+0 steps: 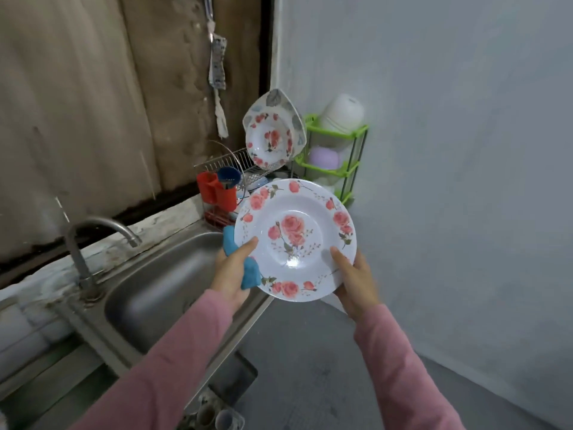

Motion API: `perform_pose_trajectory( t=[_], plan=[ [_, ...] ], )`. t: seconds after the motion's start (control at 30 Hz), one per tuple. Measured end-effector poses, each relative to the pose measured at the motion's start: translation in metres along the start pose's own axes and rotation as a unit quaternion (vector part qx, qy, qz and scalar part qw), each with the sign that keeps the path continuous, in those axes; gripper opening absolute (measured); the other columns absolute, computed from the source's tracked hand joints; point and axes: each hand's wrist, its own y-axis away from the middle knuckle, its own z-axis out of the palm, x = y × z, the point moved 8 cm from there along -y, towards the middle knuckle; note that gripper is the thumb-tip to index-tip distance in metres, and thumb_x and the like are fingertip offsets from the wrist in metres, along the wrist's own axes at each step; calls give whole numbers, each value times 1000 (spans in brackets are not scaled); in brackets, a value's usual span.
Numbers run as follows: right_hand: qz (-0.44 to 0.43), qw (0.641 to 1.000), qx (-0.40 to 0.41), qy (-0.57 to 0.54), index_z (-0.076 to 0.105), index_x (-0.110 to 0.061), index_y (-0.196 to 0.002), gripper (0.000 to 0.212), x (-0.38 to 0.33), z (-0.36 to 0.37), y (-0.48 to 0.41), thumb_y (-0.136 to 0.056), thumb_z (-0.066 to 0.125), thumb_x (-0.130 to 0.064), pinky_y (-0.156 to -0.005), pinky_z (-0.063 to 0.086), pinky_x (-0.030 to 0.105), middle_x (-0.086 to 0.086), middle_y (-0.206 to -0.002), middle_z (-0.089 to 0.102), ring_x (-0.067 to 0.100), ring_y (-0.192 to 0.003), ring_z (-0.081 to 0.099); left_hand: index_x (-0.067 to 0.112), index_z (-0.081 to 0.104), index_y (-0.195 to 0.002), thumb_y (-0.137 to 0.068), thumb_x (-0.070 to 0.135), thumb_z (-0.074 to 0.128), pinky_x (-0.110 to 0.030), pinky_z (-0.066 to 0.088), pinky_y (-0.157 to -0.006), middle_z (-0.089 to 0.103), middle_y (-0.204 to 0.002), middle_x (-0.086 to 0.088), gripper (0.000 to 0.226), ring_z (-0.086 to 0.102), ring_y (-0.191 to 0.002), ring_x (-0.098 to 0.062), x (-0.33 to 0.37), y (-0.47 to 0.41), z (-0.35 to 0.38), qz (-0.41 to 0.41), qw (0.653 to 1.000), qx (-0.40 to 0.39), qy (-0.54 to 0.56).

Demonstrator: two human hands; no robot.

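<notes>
Left hand (231, 268): grips white rose-patterned plate (295, 240) at its left rim, blue cloth (245, 262) bunched between palm and plate. Right hand (353, 280): grips the right rim, thumb on the face. Plate tilted, beside steel sink (161, 274); wire dish rack (235, 169) behind.

Steel sink counter (102, 274): wire dish rack (223, 164) at far end, red cup holder (217, 190) on its front, green corner shelf (338, 133) beside.

No readable text or labels anywhere.
</notes>
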Motion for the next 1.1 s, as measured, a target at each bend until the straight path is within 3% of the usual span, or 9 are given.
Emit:
perform_pose_trajectory(
  t=[0.1,0.23,0.4,0.47,0.53,0.63,0.73,0.97,1.1],
  plan=[
    [-15,1000,-6,-16,52,-24,-138,37,-29,-38,-33,-102,54,-15,-76,60,45,7,-128,67,31,-113,66,22,64,-116,-76,26,83,-43,35,-70,57,-97,-5,44,42,-85,-20,-22,-42,40,-18,999,10,34],
    [-37,999,6,-8,53,-27,-137,36,-70,-72,-71,-102,54,-17,-75,61,40,2,-125,69,26,-110,67,13,64,-118,-89,11,69,-37,53,-77,71,-113,-15,29,65,-101,-31,-43,-82,85,-27,998,28,53],
    [-77,997,15,10,60,-27,-126,26,-94,-88,-116,-102,53,-18,-77,61,37,-6,-108,75,17,-98,72,2,63,-116,-85,6,72,-46,57,-80,70,-106,-18,33,68,-96,-34,-67,-130,86,-25,979,194,49],
    [-78,997,10,18,63,-24,-123,25,-89,-86,-136,-102,53,-16,-78,62,38,-6,-105,76,18,-97,72,1,60,-116,-87,2,67,-41,55,-74,66,-95,-15,30,64,-83,-31,-68,-151,80,-17,963,263,50],
    [-88,995,12,37,64,-25,-125,27,-80,-84,-157,-102,52,-16,-84,60,42,-6,-107,75,19,-101,71,6,59,-108,-88,2,64,-39,52,-75,61,-93,-13,21,60,-83,-30,-64,-173,77,-2,954,298,35],
    [-118,992,6,53,64,-29,-127,31,-73,-74,-196,-104,49,-14,-87,59,35,-9,-110,75,13,-103,70,19,57,-93,-89,4,63,-51,51,-91,61,-97,-14,16,61,-96,-36,-54,-215,78,34,955,295,-2],
    [-148,987,-4,60,62,-26,-129,30,-78,-51,-246,-104,49,-15,-92,58,35,-8,-114,74,13,-108,69,19,59,-101,-89,9,65,-56,51,-93,63,-98,-13,17,63,-100,-39,-35,-264,76,80,948,303,-51],
    [-268,955,-31,121,60,-39,-122,32,-122,39,-371,-104,50,-16,-100,52,48,-9,-119,70,14,-117,63,23,60,-107,-94,8,60,-30,47,-72,60,-87,1,20,57,-79,-17,38,-375,77,198,925,310,-96],
    [-297,941,-47,158,60,-25,-133,37,-130,89,-439,-99,45,-31,-103,49,50,-6,-126,66,14,-121,59,22,58,-126,-96,8,58,-30,46,-82,62,-98,0,33,56,-85,-15,60,-427,66,226,907,333,-120]
  ],
)
